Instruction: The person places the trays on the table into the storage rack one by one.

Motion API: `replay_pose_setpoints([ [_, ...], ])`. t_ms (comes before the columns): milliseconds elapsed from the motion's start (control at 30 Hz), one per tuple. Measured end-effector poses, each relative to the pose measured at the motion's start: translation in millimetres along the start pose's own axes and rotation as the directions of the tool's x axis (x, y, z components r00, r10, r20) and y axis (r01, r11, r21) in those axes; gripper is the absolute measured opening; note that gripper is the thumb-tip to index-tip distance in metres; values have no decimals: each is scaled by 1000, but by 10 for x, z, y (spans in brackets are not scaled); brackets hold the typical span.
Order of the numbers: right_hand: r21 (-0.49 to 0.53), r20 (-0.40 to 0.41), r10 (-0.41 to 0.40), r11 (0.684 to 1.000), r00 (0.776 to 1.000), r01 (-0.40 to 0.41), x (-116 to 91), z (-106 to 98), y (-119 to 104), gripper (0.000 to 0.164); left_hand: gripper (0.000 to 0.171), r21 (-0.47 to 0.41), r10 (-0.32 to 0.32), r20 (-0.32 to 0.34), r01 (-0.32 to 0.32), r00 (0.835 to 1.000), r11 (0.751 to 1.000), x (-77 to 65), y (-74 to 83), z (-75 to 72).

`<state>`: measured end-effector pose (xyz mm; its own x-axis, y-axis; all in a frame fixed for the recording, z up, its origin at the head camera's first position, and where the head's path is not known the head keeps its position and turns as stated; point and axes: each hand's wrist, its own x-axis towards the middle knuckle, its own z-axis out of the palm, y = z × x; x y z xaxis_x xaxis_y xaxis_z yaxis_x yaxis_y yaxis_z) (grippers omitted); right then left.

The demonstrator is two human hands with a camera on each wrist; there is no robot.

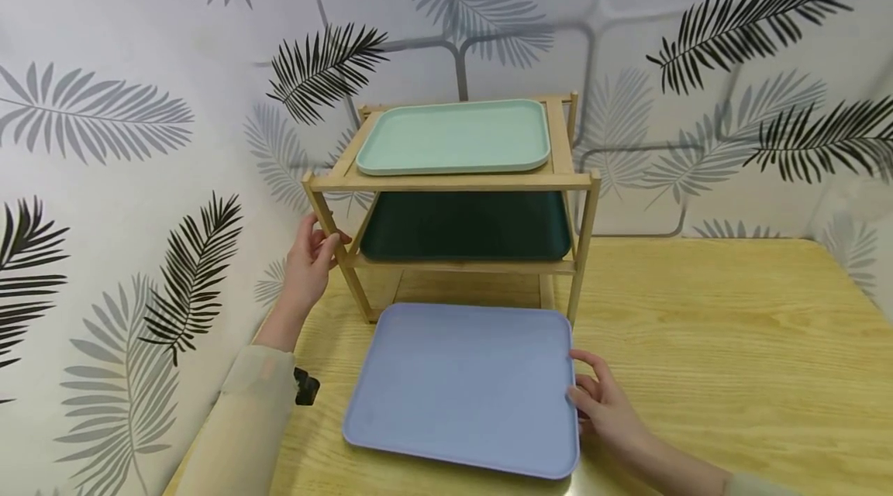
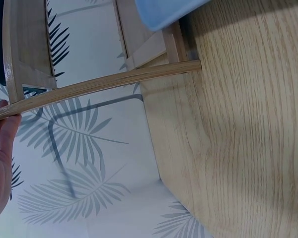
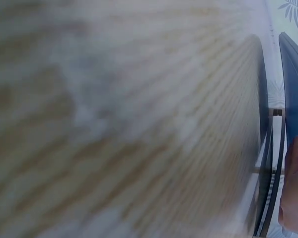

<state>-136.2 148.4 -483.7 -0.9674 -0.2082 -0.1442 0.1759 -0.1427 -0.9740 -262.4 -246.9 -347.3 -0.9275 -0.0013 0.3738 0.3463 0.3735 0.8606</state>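
A wooden tiered rack [image 1: 446,184] stands on the table, with a mint green tray [image 1: 456,138] on its top shelf and a dark green tray [image 1: 466,225] on the middle shelf. My left hand [image 1: 309,260] holds the rack's front left post; in the left wrist view, fingers [image 2: 7,131] lie against that post [image 2: 89,88]. A periwinkle blue tray [image 1: 463,387] is in front of the rack, its far edge near the bottom shelf. My right hand [image 1: 605,403] grips its right edge, thumb on top and some fingers hidden below. In the right wrist view the blue tray [image 3: 294,94] appears edge-on.
The wood-grain table [image 1: 718,356] extends to the right of the rack. A wall covering [image 1: 209,170] with leaf prints rises behind and to the left, close to the rack's left side. A small black object [image 1: 305,387] shows at my left wrist.
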Motion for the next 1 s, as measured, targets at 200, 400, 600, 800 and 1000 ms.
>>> replay_pose_setpoints([
  [200, -28, -107, 44, 998, 993, -48, 132, 119, 12, 54, 37, 10, -11, 14, 11, 1000, 1000, -3, 2, -9],
  [400, -24, -159, 54, 998, 986, -58, 274, 175, 33, 54, 38, 18, -18, 19, 18, 1000, 1000, -1, 10, -4],
  [600, -21, -207, 39, 999, 977, -44, 391, 217, 42, 53, 38, 17, -17, 19, 17, 1000, 1000, -1, 10, 3],
  [800, 9, -260, 7, 1000, 965, -4, 490, 262, 53, 52, 36, 11, -14, 13, 14, 1000, 1000, -12, 10, 9],
  [1000, 4, -306, 5, 1000, 952, -4, 554, 288, 60, 50, 36, 5, -1, 8, 1, 1000, 1000, -6, 14, -2],
])
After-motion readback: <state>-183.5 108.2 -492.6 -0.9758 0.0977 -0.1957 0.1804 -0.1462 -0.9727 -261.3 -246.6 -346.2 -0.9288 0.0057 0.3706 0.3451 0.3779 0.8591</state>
